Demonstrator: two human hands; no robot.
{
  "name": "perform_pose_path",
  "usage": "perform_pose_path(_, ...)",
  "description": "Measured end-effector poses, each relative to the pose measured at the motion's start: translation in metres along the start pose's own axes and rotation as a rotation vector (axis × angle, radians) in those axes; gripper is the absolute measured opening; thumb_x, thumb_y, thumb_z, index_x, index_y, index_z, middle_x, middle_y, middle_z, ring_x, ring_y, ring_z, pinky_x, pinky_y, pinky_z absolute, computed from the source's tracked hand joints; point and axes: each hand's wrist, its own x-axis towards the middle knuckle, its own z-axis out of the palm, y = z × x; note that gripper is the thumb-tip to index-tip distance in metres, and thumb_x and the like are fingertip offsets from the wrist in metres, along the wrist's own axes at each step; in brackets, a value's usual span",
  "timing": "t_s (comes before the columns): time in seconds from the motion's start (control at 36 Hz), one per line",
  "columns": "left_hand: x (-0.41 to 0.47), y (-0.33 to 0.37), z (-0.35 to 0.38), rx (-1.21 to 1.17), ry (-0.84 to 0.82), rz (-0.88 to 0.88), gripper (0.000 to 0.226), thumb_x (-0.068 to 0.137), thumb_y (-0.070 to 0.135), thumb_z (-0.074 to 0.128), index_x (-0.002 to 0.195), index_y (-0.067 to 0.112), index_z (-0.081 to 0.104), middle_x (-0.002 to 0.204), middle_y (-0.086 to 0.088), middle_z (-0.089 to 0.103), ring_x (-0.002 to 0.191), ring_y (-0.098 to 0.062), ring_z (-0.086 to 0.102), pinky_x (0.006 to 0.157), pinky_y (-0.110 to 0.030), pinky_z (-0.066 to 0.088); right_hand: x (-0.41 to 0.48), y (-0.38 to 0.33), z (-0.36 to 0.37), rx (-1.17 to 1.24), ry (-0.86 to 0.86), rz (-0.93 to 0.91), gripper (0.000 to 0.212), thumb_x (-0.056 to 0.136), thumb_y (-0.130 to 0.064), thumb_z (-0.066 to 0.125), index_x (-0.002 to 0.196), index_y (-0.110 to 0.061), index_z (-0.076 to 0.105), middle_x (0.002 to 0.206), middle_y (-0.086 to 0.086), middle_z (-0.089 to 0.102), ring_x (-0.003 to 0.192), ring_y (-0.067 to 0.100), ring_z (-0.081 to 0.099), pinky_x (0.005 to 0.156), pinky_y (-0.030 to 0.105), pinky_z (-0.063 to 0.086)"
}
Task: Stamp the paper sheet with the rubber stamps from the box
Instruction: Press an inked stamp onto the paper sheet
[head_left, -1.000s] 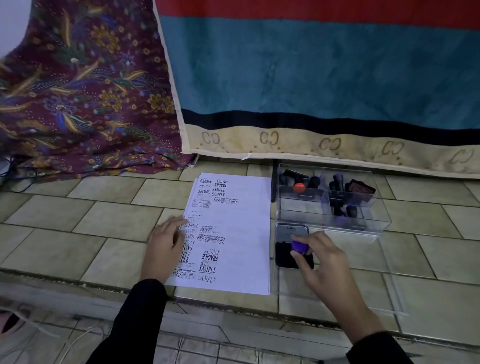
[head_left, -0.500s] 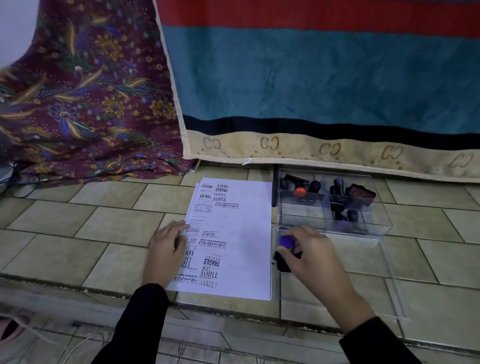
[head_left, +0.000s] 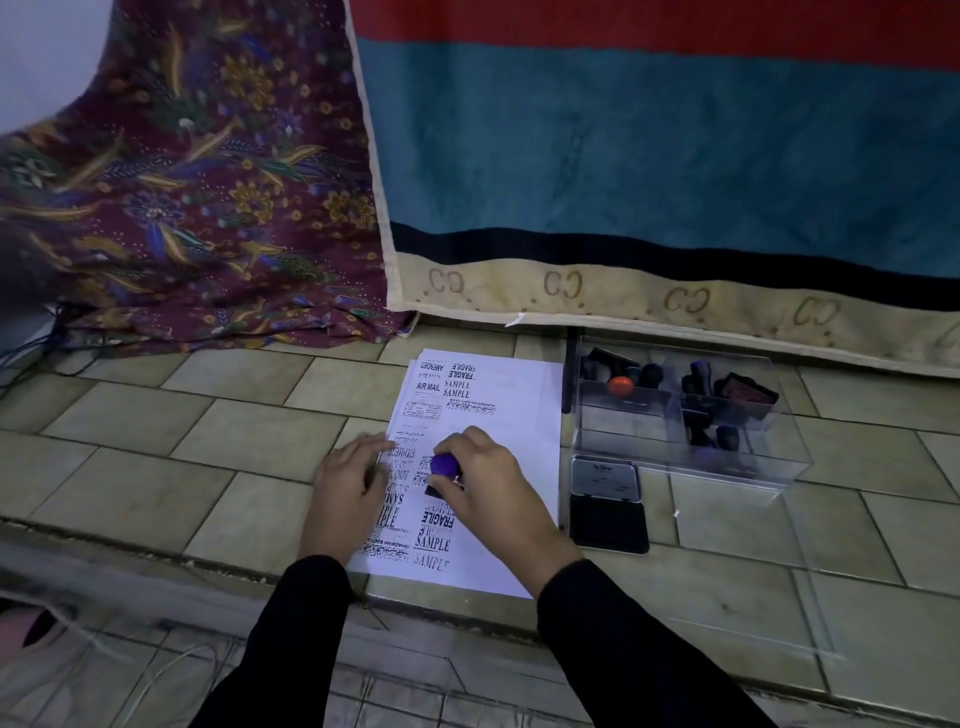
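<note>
A white paper sheet (head_left: 519, 415) lies on the tiled floor, its left part covered with black stamp marks such as FRAGILE and SAMPLE. My right hand (head_left: 493, 499) grips a purple-knobbed rubber stamp (head_left: 444, 466) and holds its black base down on the middle of the sheet. My left hand (head_left: 345, 493) rests flat on the sheet's left edge. To the right stands a clear plastic box (head_left: 779, 462) holding several dark stamps, one with an orange knob (head_left: 620, 385). An open black ink pad (head_left: 609, 519) lies in front of the box.
A patterned maroon cloth (head_left: 182, 182) and a teal, red and beige blanket (head_left: 649, 156) hang behind the sheet and box. The clear box lid (head_left: 810, 613) lies flat on the tiles at the right. Cables (head_left: 31, 348) run at the far left.
My right hand carried the purple stamp left from the ink pad onto the paper sheet. The ink pad is now uncovered. My left hand stayed on the sheet's left edge.
</note>
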Motion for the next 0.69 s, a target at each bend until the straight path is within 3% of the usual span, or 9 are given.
perform_pose_path(0.17,-0.0003,0.0010,0.0003,0.003,0.003,-0.011,0.043,0.089,0.037,0.039,0.117,0.020,0.066,0.126,0.002,0.064,0.118,-0.023,0.055,0.105,-0.053,0.040,-0.0004,0.0012,0.0054,-0.015,-0.020,0.013,0.023,0.089,-0.023,0.060,0.108,-0.010,0.058,0.104,0.005,0.054,0.088,0.023,0.058,0.078,0.036,0.051)
perform_pose_path(0.33,-0.0010,0.0044,0.0006,0.015,0.003,-0.010,0.047,0.089,0.039,0.037,0.118,0.017,0.066,0.127,0.000,0.064,0.119,-0.025,0.054,0.106,-0.052,0.039,-0.0057,-0.0034,0.0063,-0.094,-0.045,-0.086,0.023,0.088,-0.014,0.061,0.108,-0.005,0.058,0.105,0.009,0.057,0.094,0.025,0.055,0.078,0.030,0.044)
perform_pose_path(0.69,-0.0016,0.0064,-0.0002,0.025,-0.006,-0.014,0.049,0.088,0.039,0.036,0.119,0.016,0.066,0.129,-0.001,0.064,0.123,-0.024,0.053,0.108,-0.049,0.038,-0.0006,-0.0041,0.0085,-0.039,0.012,-0.004,0.016,0.088,-0.013,0.060,0.102,-0.004,0.060,0.102,0.009,0.056,0.090,0.026,0.056,0.076,0.034,0.048)
